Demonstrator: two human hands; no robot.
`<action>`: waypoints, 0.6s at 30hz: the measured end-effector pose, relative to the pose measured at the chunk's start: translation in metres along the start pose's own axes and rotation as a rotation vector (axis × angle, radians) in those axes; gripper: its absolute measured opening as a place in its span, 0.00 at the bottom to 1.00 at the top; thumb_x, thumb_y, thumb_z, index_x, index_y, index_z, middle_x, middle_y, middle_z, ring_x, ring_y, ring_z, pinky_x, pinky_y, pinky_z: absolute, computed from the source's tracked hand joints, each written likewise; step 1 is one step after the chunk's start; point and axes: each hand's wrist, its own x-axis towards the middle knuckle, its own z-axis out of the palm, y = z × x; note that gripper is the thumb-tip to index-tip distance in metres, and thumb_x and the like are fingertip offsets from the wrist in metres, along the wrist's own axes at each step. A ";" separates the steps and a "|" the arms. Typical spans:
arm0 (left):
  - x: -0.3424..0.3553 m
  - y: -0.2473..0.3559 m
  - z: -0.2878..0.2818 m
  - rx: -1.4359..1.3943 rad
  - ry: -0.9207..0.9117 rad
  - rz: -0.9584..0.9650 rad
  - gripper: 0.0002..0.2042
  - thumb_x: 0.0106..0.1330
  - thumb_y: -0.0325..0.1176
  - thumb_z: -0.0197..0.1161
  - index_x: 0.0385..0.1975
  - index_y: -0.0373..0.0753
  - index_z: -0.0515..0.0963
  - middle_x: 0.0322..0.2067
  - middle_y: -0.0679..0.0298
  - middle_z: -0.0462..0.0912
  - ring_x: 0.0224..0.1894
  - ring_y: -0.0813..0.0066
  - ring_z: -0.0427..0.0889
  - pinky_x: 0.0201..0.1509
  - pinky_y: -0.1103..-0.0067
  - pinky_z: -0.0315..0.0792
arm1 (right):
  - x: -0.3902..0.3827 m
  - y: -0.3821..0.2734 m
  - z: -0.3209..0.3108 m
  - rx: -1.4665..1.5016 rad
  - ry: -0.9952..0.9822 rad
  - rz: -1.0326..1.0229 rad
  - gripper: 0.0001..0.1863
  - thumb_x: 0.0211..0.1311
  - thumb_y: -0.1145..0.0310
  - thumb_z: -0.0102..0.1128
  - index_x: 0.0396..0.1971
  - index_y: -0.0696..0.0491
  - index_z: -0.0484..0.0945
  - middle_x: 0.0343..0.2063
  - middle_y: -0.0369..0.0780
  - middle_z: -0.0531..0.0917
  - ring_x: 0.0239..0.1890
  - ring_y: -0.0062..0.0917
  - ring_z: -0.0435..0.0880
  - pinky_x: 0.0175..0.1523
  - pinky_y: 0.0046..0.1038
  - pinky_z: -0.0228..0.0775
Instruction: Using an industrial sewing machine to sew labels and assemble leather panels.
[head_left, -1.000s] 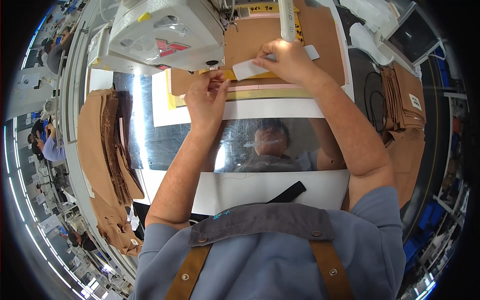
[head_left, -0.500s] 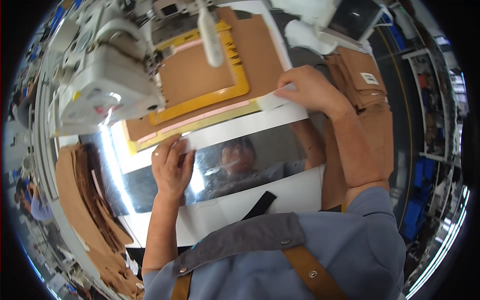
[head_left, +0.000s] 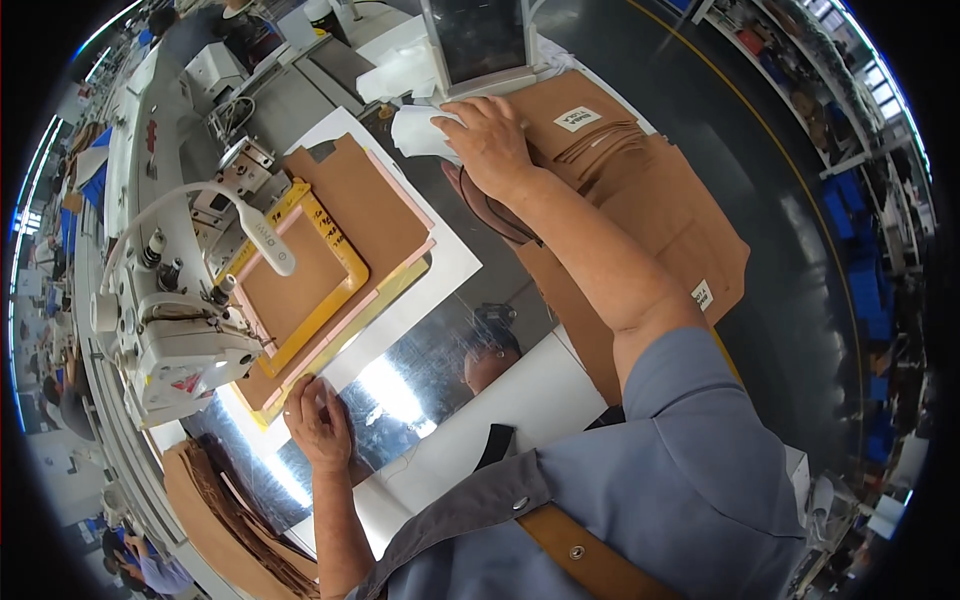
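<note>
My right hand is at the back right, fingers bent over a white piece, beside stacked brown cut pieces. My left hand rests with slightly curled, parted fingers at the near edge of a brown board edged with pink and yellow strips, lying on a white sheet. On the board lies a yellow rectangular frame with dark markings. A white sewing machine stands left of it, with a white wand-like attachment hanging above the frame.
A polished metal plate lies before me. More brown pieces are at the near left, a monitor behind my right hand. An aisle and shelving are at the right; other people sit at the left.
The view has swung right. My right hand has moved from the board to the back right with the white piece. My left hand has come down from beside the needle area to the board's near edge.
</note>
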 end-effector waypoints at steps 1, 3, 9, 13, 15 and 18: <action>0.003 -0.001 0.001 -0.013 -0.007 -0.005 0.10 0.67 0.28 0.64 0.47 0.37 0.79 0.51 0.52 0.82 0.53 0.48 0.80 0.59 0.61 0.72 | -0.003 0.009 -0.007 0.011 0.019 0.008 0.15 0.60 0.68 0.64 0.47 0.46 0.86 0.50 0.34 0.85 0.60 0.29 0.77 0.71 0.43 0.58; 0.000 -0.003 0.000 -0.013 -0.011 -0.012 0.10 0.67 0.28 0.63 0.47 0.37 0.79 0.52 0.52 0.82 0.53 0.48 0.80 0.59 0.61 0.72 | -0.006 0.019 -0.035 0.063 -0.051 0.100 0.15 0.59 0.67 0.66 0.48 0.47 0.86 0.51 0.35 0.85 0.59 0.30 0.78 0.70 0.41 0.60; 0.000 -0.005 0.000 -0.007 -0.012 -0.014 0.11 0.67 0.28 0.63 0.47 0.37 0.79 0.52 0.52 0.81 0.54 0.48 0.80 0.60 0.61 0.72 | -0.040 0.072 -0.098 -0.036 -0.256 0.203 0.20 0.58 0.59 0.72 0.50 0.49 0.85 0.49 0.37 0.86 0.55 0.34 0.81 0.63 0.41 0.67; 0.002 -0.004 0.000 0.002 -0.010 -0.002 0.11 0.67 0.27 0.62 0.47 0.37 0.79 0.52 0.52 0.81 0.53 0.47 0.80 0.60 0.61 0.72 | -0.055 0.072 -0.104 -0.012 -0.361 0.230 0.16 0.60 0.58 0.71 0.43 0.51 0.88 0.43 0.38 0.89 0.49 0.34 0.85 0.58 0.38 0.72; 0.002 -0.003 0.000 0.011 -0.013 -0.001 0.11 0.67 0.27 0.62 0.47 0.37 0.79 0.52 0.52 0.81 0.54 0.48 0.80 0.60 0.61 0.72 | -0.059 0.075 -0.100 0.009 -0.298 0.230 0.14 0.60 0.58 0.71 0.39 0.51 0.89 0.41 0.38 0.90 0.46 0.34 0.87 0.56 0.37 0.74; 0.001 -0.003 0.001 0.016 -0.018 -0.007 0.11 0.66 0.27 0.62 0.47 0.37 0.79 0.52 0.53 0.81 0.54 0.49 0.80 0.60 0.61 0.71 | -0.057 0.082 -0.104 0.058 -0.205 0.226 0.10 0.61 0.61 0.70 0.34 0.51 0.90 0.38 0.38 0.90 0.41 0.32 0.88 0.50 0.35 0.77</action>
